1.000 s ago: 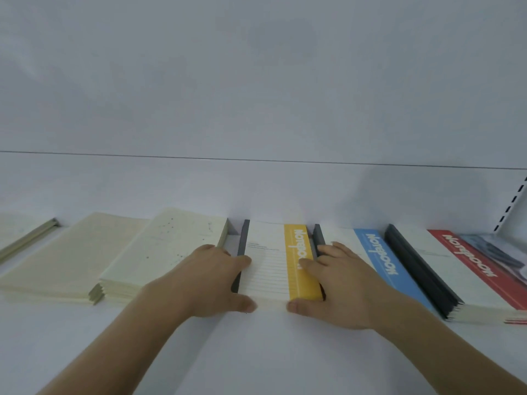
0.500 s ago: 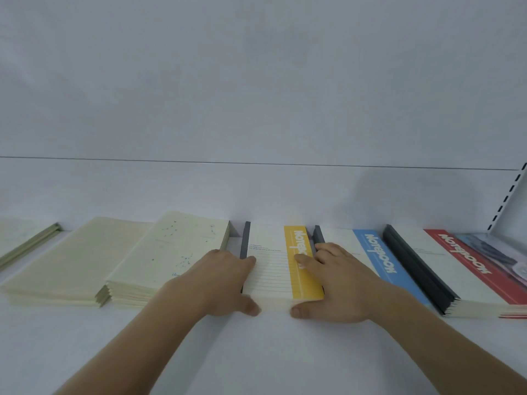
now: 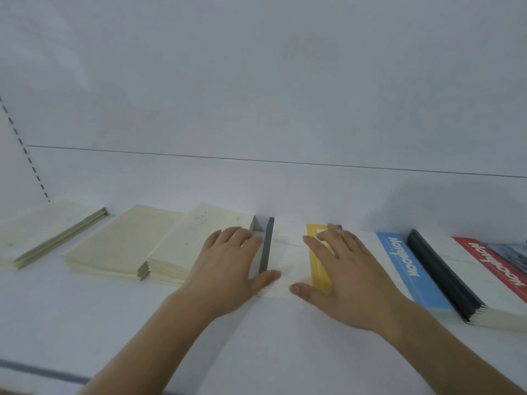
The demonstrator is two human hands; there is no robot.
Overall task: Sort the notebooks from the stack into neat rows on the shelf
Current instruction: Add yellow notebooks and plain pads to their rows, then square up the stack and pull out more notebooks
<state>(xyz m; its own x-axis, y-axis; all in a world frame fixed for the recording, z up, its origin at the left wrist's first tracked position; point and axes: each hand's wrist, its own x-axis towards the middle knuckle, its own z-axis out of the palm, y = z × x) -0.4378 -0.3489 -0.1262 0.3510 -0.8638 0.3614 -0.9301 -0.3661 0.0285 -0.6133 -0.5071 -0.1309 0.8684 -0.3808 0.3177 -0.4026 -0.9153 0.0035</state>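
A stack of white notebooks with a yellow stripe (image 3: 291,260) and a dark spine lies flat on the white shelf (image 3: 256,337), in the middle of a row. My left hand (image 3: 228,269) lies at the stack's left side, fingers straight, thumb against its front edge. My right hand (image 3: 342,269) rests flat on top of the yellow stripe, fingers spread, thumb at the front edge. To the right lie a blue-striped stack (image 3: 410,272) and a red-striped stack (image 3: 490,280). Cream notebook stacks (image 3: 182,246) lie to the left.
Two more cream stacks (image 3: 119,243) (image 3: 42,235) lie further left. The shelf's white back wall (image 3: 256,181) stands right behind the row. A slotted upright (image 3: 25,152) runs up the left side. A dark-covered item (image 3: 510,252) peeks in at the far right.
The view has shifted left and closer. My right hand has moved from the stack's right side onto its top, fingers spread. My left hand stays at the stack's left side.
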